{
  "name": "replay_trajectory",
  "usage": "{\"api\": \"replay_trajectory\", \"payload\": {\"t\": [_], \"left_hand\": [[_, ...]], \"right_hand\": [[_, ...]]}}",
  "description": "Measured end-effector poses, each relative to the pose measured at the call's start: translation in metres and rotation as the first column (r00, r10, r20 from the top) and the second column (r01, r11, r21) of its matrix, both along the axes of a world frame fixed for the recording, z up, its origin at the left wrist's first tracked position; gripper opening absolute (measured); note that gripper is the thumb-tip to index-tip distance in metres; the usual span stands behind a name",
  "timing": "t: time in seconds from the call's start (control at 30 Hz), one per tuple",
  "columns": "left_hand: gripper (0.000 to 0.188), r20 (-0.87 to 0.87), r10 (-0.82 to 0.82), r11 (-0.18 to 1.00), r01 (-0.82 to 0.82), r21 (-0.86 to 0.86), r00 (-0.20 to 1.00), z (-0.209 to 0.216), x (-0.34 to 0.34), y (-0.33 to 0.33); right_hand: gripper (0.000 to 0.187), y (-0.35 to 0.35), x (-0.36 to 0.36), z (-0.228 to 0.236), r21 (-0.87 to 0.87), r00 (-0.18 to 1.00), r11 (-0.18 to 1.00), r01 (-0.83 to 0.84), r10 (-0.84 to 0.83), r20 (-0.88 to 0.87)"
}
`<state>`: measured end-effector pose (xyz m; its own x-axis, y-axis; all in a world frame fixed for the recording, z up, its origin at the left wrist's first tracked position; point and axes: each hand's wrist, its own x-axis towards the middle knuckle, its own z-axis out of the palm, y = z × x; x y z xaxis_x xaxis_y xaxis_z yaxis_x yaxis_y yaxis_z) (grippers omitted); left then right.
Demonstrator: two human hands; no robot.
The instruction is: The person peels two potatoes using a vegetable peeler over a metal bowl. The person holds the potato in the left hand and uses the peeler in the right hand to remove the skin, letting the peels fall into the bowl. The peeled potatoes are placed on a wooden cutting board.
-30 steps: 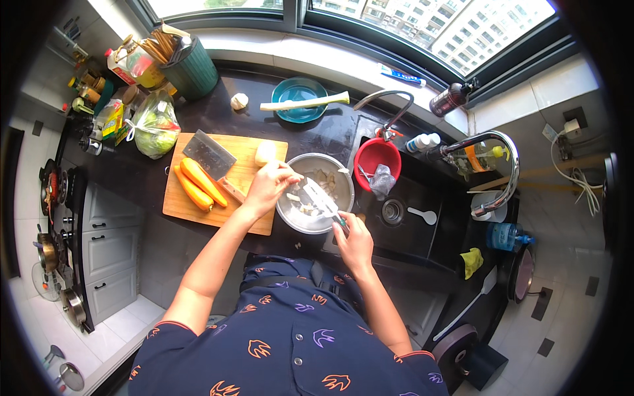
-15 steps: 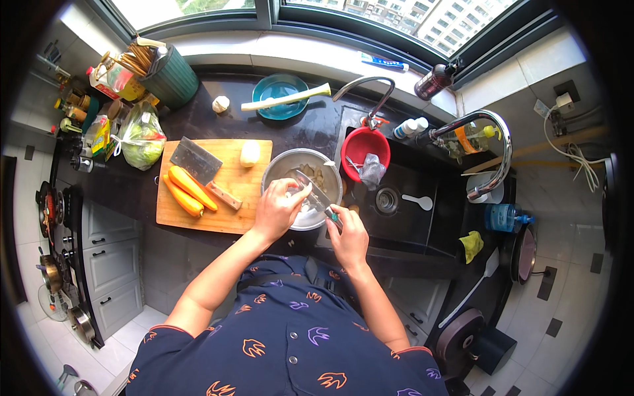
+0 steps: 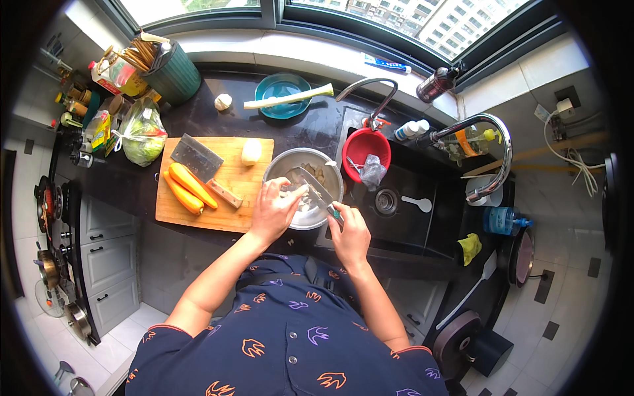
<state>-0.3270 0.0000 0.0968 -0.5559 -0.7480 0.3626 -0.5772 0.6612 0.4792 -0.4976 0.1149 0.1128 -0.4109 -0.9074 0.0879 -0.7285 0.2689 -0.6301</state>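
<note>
Over a round metal bowl [image 3: 271, 165], my right hand [image 3: 351, 236] grips a small knife [image 3: 319, 193] by its dark and green handle. The blade slants up and left across the bowl. My left hand [image 3: 271, 210] is closed in a pinch at the bowl's left side, fingertips close to the blade. A small pale piece shows at those fingertips, too small to name. Inside the bowl lie brownish peel-like scraps and whitish bits, partly hidden by my hands and the knife.
Left of the bowl, a wooden cutting board [image 3: 247, 191] holds a cleaver [image 3: 197, 158], peeled carrots [image 3: 187, 189] and a peeled onion-like vegetable [image 3: 251, 152]. Behind are a garlic bulb [image 3: 223, 101] and a teal plate [image 3: 281, 84] under a leek stalk [image 3: 289, 99]. A red basin [image 3: 356, 142] stands in the sink [image 3: 413, 228].
My left hand and the knife shift slightly against each other over the bowl. Both hands keep their grip, and the whole view has moved a little.
</note>
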Motion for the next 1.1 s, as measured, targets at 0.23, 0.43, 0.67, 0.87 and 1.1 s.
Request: {"api": "replay_trajectory", "payload": {"t": [0.23, 0.43, 0.67, 0.87, 1.1], "left_hand": [[0.031, 0.005, 0.031, 0.999, -0.031, -0.026, 0.999, -0.001, -0.003, 0.0], [0.017, -0.118, -0.065, 0.994, 0.074, 0.077, 0.991, 0.004, -0.006, 0.01], [0.013, -0.169, 0.072, 0.99, -0.049, 0.134, 0.983, 0.008, -0.013, 0.008], [0.011, -0.178, 0.054, 0.993, -0.034, 0.116, 0.983, 0.015, -0.02, 0.004], [0.013, -0.182, -0.015, 0.999, 0.023, 0.042, 0.983, 0.006, -0.016, 0.0]], "right_hand": [[0.029, 0.001, 0.005, 0.001, 0.013, 1.0, 1.0, -0.01, 0.01, 0.009], [0.029, -0.001, 0.005, 0.004, -0.007, 1.0, 1.0, 0.003, -0.003, 0.017], [0.03, 0.0, 0.006, 0.002, -0.011, 1.0, 1.0, -0.011, 0.011, -0.023], [0.03, 0.0, 0.01, 0.003, -0.017, 0.999, 1.0, -0.013, 0.013, -0.035], [0.03, 0.0, 0.009, 0.004, -0.025, 1.0, 1.0, -0.011, 0.01, -0.013]]}}
